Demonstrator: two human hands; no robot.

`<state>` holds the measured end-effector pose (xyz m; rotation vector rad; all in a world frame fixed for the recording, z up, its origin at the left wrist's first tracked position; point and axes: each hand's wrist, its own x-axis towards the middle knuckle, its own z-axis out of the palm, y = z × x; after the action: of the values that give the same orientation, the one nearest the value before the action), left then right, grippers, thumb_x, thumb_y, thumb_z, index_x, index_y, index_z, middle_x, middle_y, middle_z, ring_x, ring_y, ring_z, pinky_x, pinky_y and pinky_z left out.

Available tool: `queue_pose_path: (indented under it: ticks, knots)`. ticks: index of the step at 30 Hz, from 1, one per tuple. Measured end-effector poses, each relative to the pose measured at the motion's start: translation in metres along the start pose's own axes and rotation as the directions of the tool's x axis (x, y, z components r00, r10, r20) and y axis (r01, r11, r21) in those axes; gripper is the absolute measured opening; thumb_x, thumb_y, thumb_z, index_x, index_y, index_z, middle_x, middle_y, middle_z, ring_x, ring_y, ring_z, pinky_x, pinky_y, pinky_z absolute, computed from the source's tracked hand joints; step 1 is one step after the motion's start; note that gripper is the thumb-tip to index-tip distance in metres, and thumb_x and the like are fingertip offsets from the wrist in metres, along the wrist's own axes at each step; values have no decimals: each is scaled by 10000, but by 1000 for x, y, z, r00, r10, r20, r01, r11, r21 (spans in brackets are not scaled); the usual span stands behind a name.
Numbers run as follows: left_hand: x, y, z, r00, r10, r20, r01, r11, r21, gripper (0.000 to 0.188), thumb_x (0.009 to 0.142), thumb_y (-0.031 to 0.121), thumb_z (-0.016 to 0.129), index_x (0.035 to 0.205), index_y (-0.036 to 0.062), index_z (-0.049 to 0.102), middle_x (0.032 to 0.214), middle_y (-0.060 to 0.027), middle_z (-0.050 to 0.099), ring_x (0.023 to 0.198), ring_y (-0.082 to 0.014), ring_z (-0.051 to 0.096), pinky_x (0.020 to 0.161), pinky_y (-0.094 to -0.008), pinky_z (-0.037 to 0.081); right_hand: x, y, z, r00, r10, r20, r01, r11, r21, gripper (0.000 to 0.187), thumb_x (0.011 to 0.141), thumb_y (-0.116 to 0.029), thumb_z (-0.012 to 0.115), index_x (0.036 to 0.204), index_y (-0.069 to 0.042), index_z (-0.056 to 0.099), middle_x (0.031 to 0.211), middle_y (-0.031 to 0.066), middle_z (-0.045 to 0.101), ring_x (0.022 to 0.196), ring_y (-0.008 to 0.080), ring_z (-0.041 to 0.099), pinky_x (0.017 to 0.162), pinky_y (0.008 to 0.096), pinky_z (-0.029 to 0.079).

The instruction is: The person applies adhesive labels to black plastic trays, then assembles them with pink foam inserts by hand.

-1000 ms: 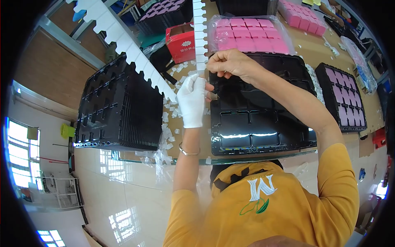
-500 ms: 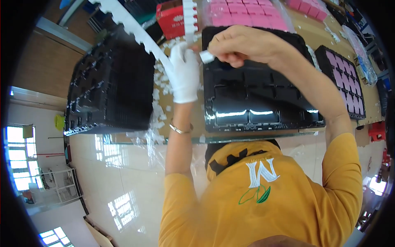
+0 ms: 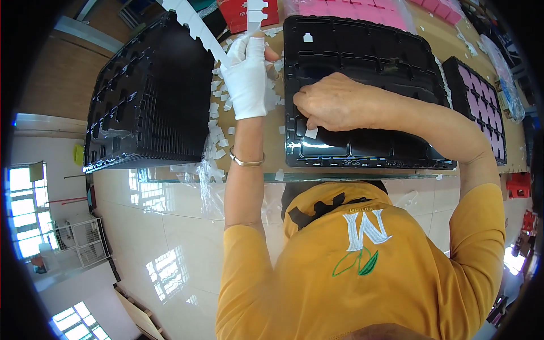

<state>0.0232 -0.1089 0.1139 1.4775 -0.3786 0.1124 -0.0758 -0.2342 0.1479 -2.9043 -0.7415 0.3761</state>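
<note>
My left hand point(image 3: 247, 85), in a white glove, is closed on white notched strips. One strip point(image 3: 198, 29) slants off to the far left, and another, narrower strip point(image 3: 256, 17) points away from me. Bare, my right hand point(image 3: 337, 105) is over the left part of a black plastic tray point(image 3: 391, 139). Its fingers are pinched at a small white tab point(image 3: 311, 133), which is at the tray's near-left compartment; whether the tab touches the surface I cannot tell. A similar white tab point(image 3: 307, 38) lies in the far-left compartment.
A tall stack of black trays point(image 3: 153, 102) stands left. Small white scraps point(image 3: 218, 133) litter the brown tabletop point(image 3: 275, 133) between stack and tray. Pink blocks point(image 3: 357, 12) and a red box point(image 3: 233, 16) are at the back. A black tray of lilac blocks point(image 3: 479, 105) lies right.
My right hand has come away from the left one, nearer to me over the tray, with a white tab at its fingers. The tab in the far-left compartment now shows.
</note>
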Motion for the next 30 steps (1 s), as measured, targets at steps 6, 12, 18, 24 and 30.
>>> queue_pose_path:
  ticks: [6, 12, 18, 24, 30]
  knots:
    - [-12, 12, 1, 974, -187, 130, 205, 970, -135, 216, 929, 218, 599, 1022, 29, 651, 677, -9, 601, 485, -33, 458, 399, -176, 303, -7, 29, 7, 789, 300, -536, 73, 821, 567, 188, 855, -195, 642, 909, -15, 627, 775, 137, 647, 713, 262, 641, 653, 353, 496]
    - [-21, 29, 7, 965, -228, 133, 248, 955, -163, 174, 933, 169, 595, 986, 15, 658, 633, -15, 603, 454, -34, 434, 408, -186, 300, 21, 44, -35, 684, 550, -480, 131, 554, 822, 305, 918, -296, 613, 950, 6, 632, 717, 23, 599, 615, 107, 545, 575, 253, 439]
    - [-19, 20, 12, 999, -21, 39, 20, 999, 33, 163, 943, 127, 568, 1020, 11, 652, 655, -9, 613, 547, -67, 531, 512, -219, 426, 28, 35, -51, 755, 547, -361, 143, 400, 905, 240, 931, -246, 616, 870, -14, 606, 699, -8, 537, 558, 33, 458, 472, 184, 346]
    - [3, -6, 7, 981, 160, 108, -179, 964, 199, 196, 943, 61, 525, 1100, 11, 631, 840, -37, 646, 660, -70, 571, 575, -212, 462, -27, 54, -73, 847, 477, -237, 82, 322, 943, 221, 935, -258, 613, 843, -56, 603, 718, -8, 566, 535, 28, 460, 436, 168, 326]
    - [14, 28, 1, 968, -118, 223, 119, 993, 13, 353, 919, 82, 514, 1252, -34, 524, 980, -66, 645, 724, -95, 596, 607, -210, 474, -151, 135, -89, 906, 299, -300, -204, 929, 309, 126, 844, -142, 637, 804, -30, 594, 793, 17, 540, 741, 144, 535, 665, 309, 412]
